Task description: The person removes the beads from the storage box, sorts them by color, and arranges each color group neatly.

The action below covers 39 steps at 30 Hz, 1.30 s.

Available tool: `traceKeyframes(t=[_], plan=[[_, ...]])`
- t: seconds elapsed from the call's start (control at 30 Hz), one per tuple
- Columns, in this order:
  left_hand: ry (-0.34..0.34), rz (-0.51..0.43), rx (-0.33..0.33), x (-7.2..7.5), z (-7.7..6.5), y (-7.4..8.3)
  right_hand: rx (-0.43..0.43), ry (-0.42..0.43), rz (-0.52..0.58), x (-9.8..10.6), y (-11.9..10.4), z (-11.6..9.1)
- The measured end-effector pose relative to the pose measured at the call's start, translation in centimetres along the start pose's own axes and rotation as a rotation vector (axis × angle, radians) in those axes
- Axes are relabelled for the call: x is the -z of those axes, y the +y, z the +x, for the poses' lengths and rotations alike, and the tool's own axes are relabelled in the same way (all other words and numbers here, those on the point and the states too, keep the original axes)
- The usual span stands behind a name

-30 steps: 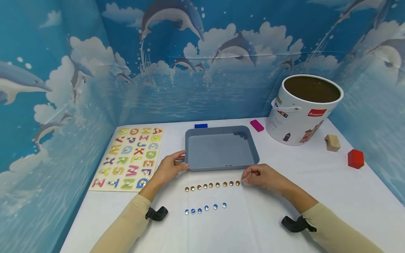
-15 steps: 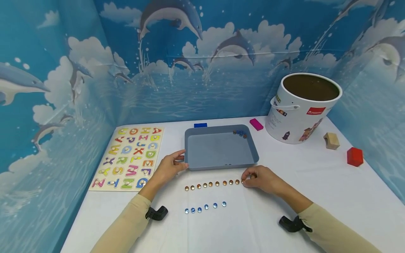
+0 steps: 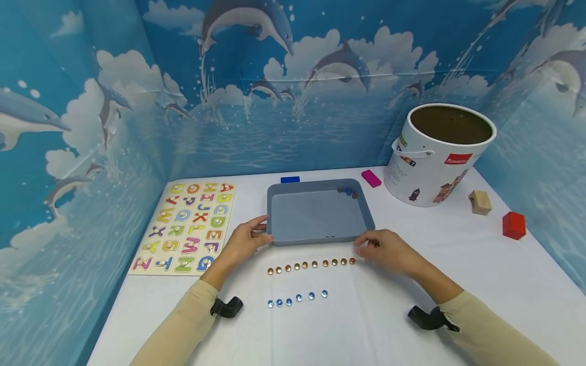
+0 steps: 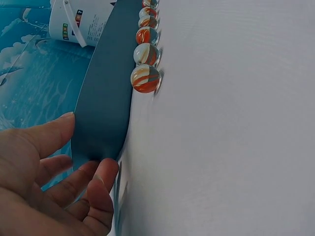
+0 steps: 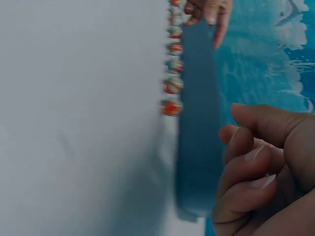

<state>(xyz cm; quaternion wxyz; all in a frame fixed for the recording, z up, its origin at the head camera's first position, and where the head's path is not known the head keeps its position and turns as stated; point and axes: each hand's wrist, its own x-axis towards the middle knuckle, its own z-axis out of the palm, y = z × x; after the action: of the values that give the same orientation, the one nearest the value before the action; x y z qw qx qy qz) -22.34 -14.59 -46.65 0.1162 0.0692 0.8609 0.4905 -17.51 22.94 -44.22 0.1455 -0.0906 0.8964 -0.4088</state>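
My left hand (image 3: 244,241) holds the grey tray (image 3: 320,213) at its near left corner, thumb and fingers against the rim and side, as the left wrist view also shows. In front of the tray runs a row of orange-swirled marbles (image 3: 314,264). Nearer me lies a shorter row of blue marbles (image 3: 299,297). My right hand (image 3: 386,250) hovers by the tray's near right corner, just beyond the last orange marble (image 3: 352,261). Its fingers are loosely bent, and in the right wrist view nothing shows between thumb and fingertips. Several blue and orange marbles (image 3: 349,192) sit in the tray's back right corner.
A wooden alphabet board (image 3: 185,229) lies on the left. Behind the tray are a blue block (image 3: 290,179) and a magenta block (image 3: 371,178). A white bucket (image 3: 435,162) stands back right, with a wooden arch block (image 3: 479,202) and red block (image 3: 514,225) beside it.
My right hand has set an orange marble at the right end of the row, let go of it and moved up toward the tray. The left hand stays at the tray.
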Motion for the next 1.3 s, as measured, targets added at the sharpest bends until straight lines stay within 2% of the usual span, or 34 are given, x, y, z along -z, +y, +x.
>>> traceKeyframes(t=[0.17, 0.33, 0.53, 0.67, 0.83, 1.03, 1.3], plan=[[0.005, 0.0, -0.015, 0.0, 0.1, -0.1, -0.005, 0.049, 0.078, 3.1, -2.2, 2.0], [0.003, 0.002, -0.016, 0.0, 0.0, 0.0, -0.057, 0.089, 0.201, 5.2, -4.0, 6.6], [0.003, -0.004, -0.002, 0.0, -0.1, -0.1, -0.18, 0.108, 0.283, 6.1, -4.3, 12.8], [0.005, -0.019, 0.011, -0.1, 0.0, -0.2, -0.276, 0.12, 0.28, 5.9, -3.7, 15.1], [0.002, -0.032, 0.016, -0.1, 0.0, -0.1, -0.313, 0.13, 0.248, 5.2, -2.8, 16.5], [0.004, -0.032, 0.019, -0.1, 0.0, -0.1, -0.312, 0.138, 0.19, 4.1, -2.3, 17.1], [0.002, -0.03, 0.006, -0.2, -0.1, -0.2, -0.285, 0.208, -0.023, 3.2, -2.1, 17.2]])
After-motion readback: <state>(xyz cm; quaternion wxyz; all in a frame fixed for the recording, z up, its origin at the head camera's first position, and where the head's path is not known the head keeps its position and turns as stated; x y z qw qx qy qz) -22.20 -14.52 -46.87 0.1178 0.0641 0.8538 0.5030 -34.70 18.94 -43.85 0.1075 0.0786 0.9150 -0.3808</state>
